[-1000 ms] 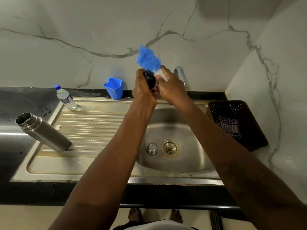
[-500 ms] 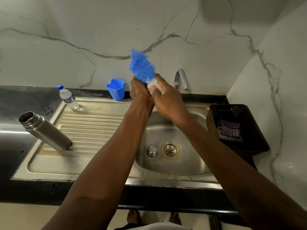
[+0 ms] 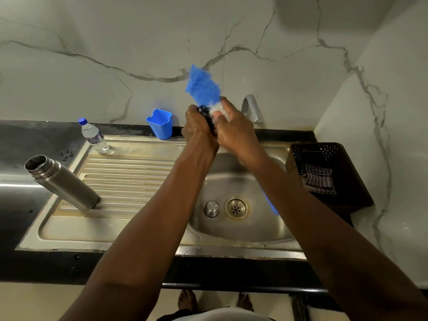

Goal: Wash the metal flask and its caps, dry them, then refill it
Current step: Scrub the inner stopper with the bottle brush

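Neither grip is on the rigid metal flask, open-mouthed left of the sink basin, best held round its body; above the sink basin right grip clasps the blue brush, left grip the small, probably slippery dark cap.

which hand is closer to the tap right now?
Right. The right hand, gripping the blue brush, is just left of the tap; the left hand, holding the black cap, sits farther left, beyond the right hand.
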### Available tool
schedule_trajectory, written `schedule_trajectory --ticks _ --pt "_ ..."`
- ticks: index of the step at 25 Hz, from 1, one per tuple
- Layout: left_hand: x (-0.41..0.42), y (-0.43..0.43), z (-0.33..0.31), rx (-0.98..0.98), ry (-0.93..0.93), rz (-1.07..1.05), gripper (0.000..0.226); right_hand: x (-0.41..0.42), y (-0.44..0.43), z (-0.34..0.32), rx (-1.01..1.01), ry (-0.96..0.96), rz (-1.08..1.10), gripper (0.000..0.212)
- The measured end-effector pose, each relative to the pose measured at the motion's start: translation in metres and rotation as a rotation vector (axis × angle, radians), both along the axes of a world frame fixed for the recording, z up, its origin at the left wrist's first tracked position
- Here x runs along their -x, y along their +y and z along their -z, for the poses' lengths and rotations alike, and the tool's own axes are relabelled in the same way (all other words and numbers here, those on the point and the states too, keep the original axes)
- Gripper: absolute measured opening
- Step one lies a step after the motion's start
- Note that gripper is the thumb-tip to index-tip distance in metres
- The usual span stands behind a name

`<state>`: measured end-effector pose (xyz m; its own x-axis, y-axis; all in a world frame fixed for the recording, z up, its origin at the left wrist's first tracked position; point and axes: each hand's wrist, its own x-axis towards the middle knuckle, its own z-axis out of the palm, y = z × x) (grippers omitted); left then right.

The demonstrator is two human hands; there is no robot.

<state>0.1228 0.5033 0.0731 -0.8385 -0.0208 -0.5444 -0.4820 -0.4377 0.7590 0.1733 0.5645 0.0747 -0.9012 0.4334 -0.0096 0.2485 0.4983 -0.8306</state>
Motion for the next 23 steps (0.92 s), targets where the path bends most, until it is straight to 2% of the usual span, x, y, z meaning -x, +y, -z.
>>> schedule_trajectory --ticks 3,6,9,12,16,20,23 --pt "-0.001 0.004 -0.006 -0.012 0.003 -0.007 0.023 0.000 0.011 -0.007 0.076 -0.030 0.036 0.049" --pt "0.004 -0.008 -0.005 -0.008 -0.005 -0.054 0.029 -0.026 -0.012 0.000 -0.023 -0.024 -0.066 0.049" --pt "-0.009 -0.004 0.003 0.069 0.006 -0.019 0.030 -0.006 -0.008 -0.003 0.008 0.014 -0.020 0.047" --pt "-0.009 -0.001 -0.004 -0.012 -0.028 -0.030 0.025 0.003 0.006 -0.004 0.011 0.002 0.014 0.046" --pt "0.000 -0.009 0.001 0.066 0.063 -0.050 0.035 -0.011 -0.014 0.007 -0.013 -0.015 -0.075 0.051" --pt "-0.003 -0.006 0.001 -0.020 -0.027 -0.056 0.025 0.009 -0.001 -0.008 0.063 0.001 0.006 0.050" --pt "0.004 -0.015 0.000 0.034 0.081 -0.093 0.033 -0.012 -0.017 0.004 0.001 0.007 -0.085 0.052"
